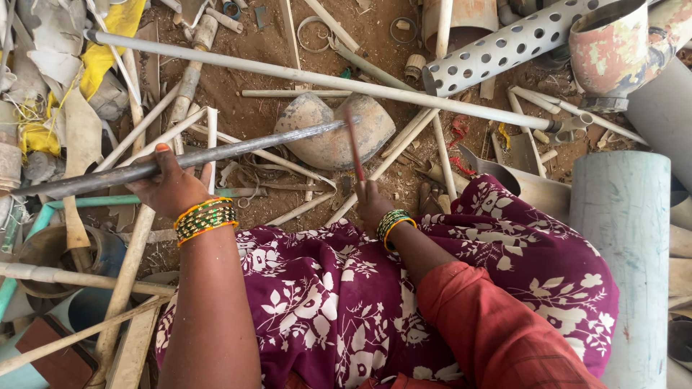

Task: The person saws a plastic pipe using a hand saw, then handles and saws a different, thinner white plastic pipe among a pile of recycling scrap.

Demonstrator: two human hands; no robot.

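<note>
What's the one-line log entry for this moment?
left hand: grips dark pipe | right hand: holds reddish tool, head at pipe end | under: bent pipe elbow | ground: scattered pipe scrap

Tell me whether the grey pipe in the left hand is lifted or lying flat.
Lifted. The left hand grips the grey pipe near its middle, and its far end slants over the curved pipe elbow.

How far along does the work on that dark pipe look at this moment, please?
Done: nothing on the dark pipe looks altered; it shows no break or cut. In hand: the left hand grips the pipe, which lies across the ground, while the right hand holds a thin reddish tool with its far end at the pipe's tip. Left: many pale pipes and scraps lie scattered around.
</note>
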